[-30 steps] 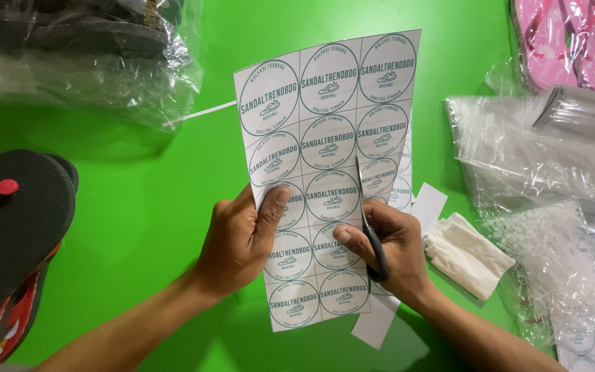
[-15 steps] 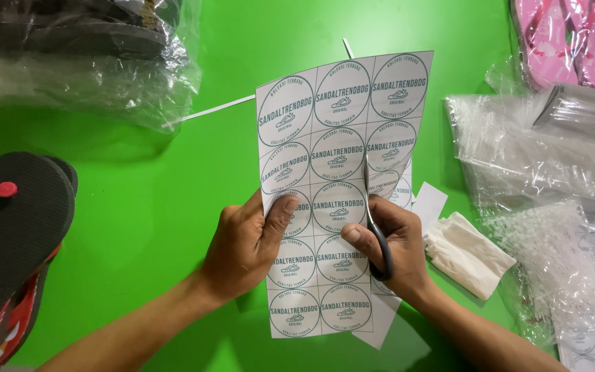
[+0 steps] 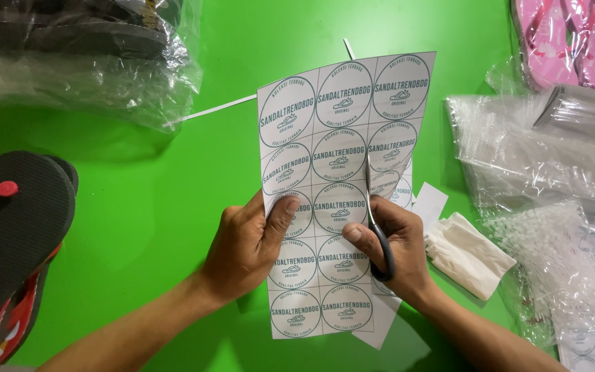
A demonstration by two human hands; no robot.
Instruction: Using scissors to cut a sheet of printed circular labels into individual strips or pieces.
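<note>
Sticker sheet [image 3: 339, 186] of round white labels stands held up over the green table [image 3: 139, 227], long axis running away from the person. Left hand [image 3: 253, 244] pinches its left edge, thumb on the front, fingers behind. Right hand [image 3: 390, 251] is closed through the handles of the scissors [image 3: 374, 220]; blades point up the sheet between its middle and right columns, slightly parted. The uncut part lies straight ahead of the blades, away from the person.
</note>
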